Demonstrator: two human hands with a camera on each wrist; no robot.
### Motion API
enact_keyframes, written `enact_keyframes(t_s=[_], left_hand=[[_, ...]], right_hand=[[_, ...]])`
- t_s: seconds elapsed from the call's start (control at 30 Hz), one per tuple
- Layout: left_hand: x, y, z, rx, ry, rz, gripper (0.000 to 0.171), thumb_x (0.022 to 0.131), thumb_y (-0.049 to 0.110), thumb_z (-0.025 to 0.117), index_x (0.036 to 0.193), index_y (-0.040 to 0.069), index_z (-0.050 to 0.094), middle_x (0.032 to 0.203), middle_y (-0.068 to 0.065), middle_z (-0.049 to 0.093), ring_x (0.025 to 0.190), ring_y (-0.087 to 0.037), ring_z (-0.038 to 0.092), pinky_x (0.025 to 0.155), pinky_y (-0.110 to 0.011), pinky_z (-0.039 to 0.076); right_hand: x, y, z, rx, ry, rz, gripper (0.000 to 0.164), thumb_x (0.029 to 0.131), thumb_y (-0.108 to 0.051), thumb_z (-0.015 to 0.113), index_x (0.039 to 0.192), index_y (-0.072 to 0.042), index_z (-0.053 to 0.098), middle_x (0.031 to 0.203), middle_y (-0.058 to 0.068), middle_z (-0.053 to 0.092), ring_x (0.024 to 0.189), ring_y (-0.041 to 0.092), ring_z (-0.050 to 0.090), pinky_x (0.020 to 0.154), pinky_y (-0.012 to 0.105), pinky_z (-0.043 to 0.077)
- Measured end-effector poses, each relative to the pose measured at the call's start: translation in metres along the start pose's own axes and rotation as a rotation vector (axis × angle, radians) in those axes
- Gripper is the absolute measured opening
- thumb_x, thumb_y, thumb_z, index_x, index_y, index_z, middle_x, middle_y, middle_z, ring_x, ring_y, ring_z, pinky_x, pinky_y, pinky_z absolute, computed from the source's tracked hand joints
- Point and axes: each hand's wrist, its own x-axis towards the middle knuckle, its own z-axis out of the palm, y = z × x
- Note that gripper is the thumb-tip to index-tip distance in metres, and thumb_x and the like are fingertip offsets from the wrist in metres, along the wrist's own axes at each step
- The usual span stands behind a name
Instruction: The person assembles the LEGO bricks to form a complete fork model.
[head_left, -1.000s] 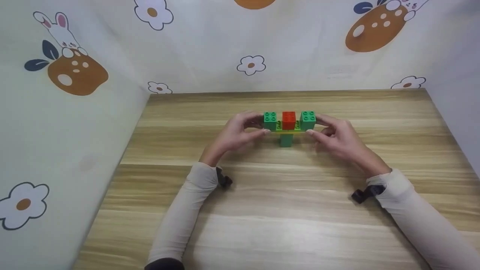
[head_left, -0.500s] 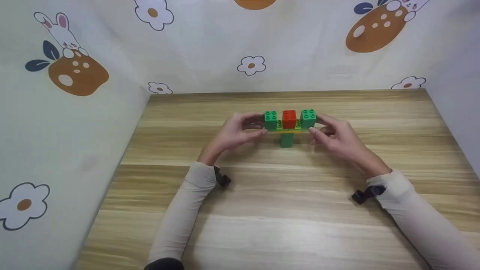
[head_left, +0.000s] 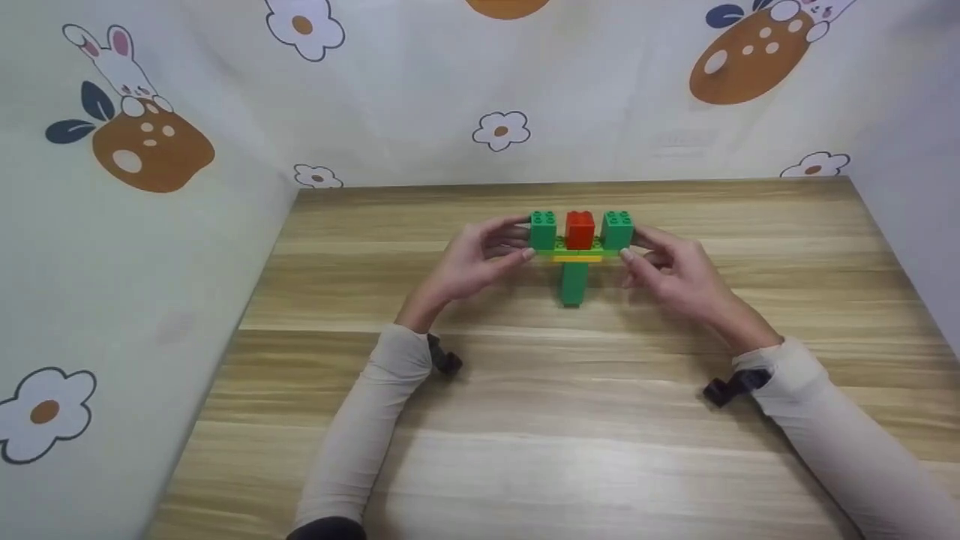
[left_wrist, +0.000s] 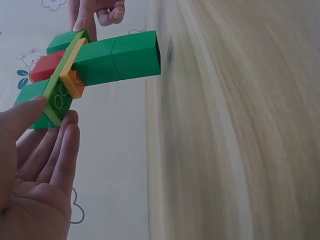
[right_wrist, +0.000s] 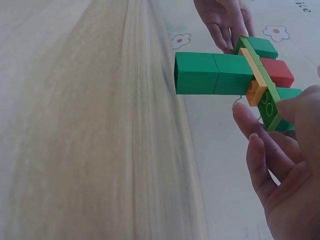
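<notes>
Between the two hands is a T-shaped toy brick model [head_left: 574, 279]. Its stem is two stacked green bricks [left_wrist: 117, 57], topped by an orange-yellow plate [right_wrist: 254, 77] and a longer light-green plate [left_wrist: 61, 80]. Along the top stand a red brick [head_left: 580, 231] in the middle and a green brick at each end. My left hand [head_left: 480, 259] pinches the left end between thumb and fingers, the thumb at the light-green plate. At the other end, my right hand [head_left: 679, 274] pinches the right green brick [head_left: 617, 230]. In both wrist views the stem's lower end shows clear of the tabletop.
A wood-grain table [head_left: 480, 420] lies under both arms. A pale cloth wall [head_left: 405, 90] printed with flowers and rabbits rises behind it and along the left side. A black wrist mount [head_left: 731, 388] sits at the right cuff, another at the left.
The model has risen and its upper part tilted back, so more of the green stem shows in the head view. Both hands keep their hold, nearly in place.
</notes>
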Motion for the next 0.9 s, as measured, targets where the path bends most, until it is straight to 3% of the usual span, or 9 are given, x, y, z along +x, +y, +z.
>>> enact_keyframes(t_s=[0.2,0.4,0.6,0.9], left_hand=[[0.001,-0.003,0.004,0.026,0.016,-0.003,0.059,0.101,0.012,0.077,0.155,0.007,0.055,0.136,-0.016,0.075,0.123,-0.025,0.074,0.108,-0.034,0.059],[0.001,-0.008,0.007,0.030,0.005,-0.017,0.058,0.103,0.011,0.074,0.157,0.007,0.053,0.134,-0.016,0.075,0.122,-0.025,0.075,0.108,-0.034,0.059],[0.002,-0.012,0.011,0.105,0.003,-0.052,0.055,0.107,0.018,0.071,0.158,0.012,0.053,0.134,-0.014,0.075,0.125,-0.021,0.073,0.109,-0.031,0.057],[0.002,-0.019,0.016,0.155,-0.003,-0.112,0.055,0.108,0.021,0.068,0.159,0.007,0.052,0.132,-0.016,0.077,0.126,-0.022,0.074,0.110,-0.032,0.057]], right_hand=[[0.000,0.000,-0.001,0.015,-0.002,0.035,0.054,0.109,-0.026,0.068,0.159,-0.015,0.054,0.140,0.016,0.073,0.079,0.027,0.080,0.075,0.038,0.067],[0.000,0.003,-0.002,0.005,-0.012,0.043,0.057,0.109,-0.026,0.067,0.160,-0.006,0.050,0.133,0.021,0.075,0.078,0.027,0.080,0.074,0.038,0.067],[-0.001,0.004,-0.003,-0.014,-0.058,0.136,0.067,0.109,-0.036,0.066,0.164,-0.005,0.043,0.135,0.023,0.074,0.085,0.033,0.080,0.078,0.041,0.067],[0.001,0.014,0.000,-0.060,-0.100,0.156,0.067,0.111,-0.036,0.063,0.161,0.003,0.044,0.130,0.024,0.076,0.083,0.032,0.080,0.075,0.029,0.065]])
